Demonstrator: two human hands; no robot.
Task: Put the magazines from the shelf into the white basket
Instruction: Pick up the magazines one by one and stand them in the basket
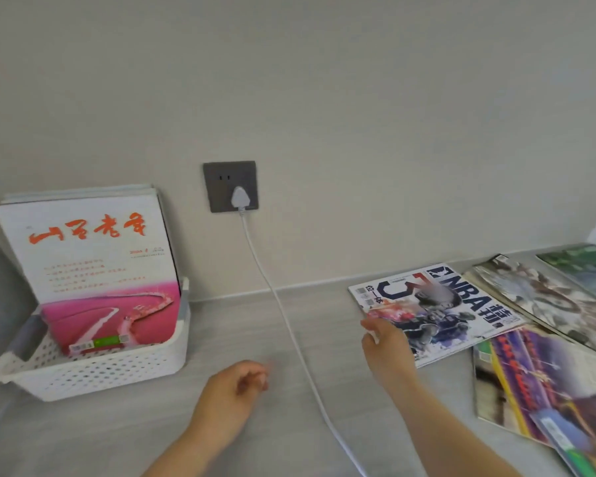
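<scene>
A white perforated basket (93, 373) stands at the left on the grey shelf. Several magazines lean upright in it; the front one (93, 270) is white and pink with red characters. At the right, an NBA magazine (461, 304) lies flat on the shelf. My right hand (387, 349) rests on its near left corner, fingers on the cover's edge. My left hand (234, 383) hovers over the shelf between the basket and the cable, fingers loosely curled with nothing in them.
A white cable (289, 325) runs from a plug in the grey wall socket (230, 186) down across the shelf between my hands. More magazines (544, 297) lie spread at the right, one (544, 383) nearer the front edge.
</scene>
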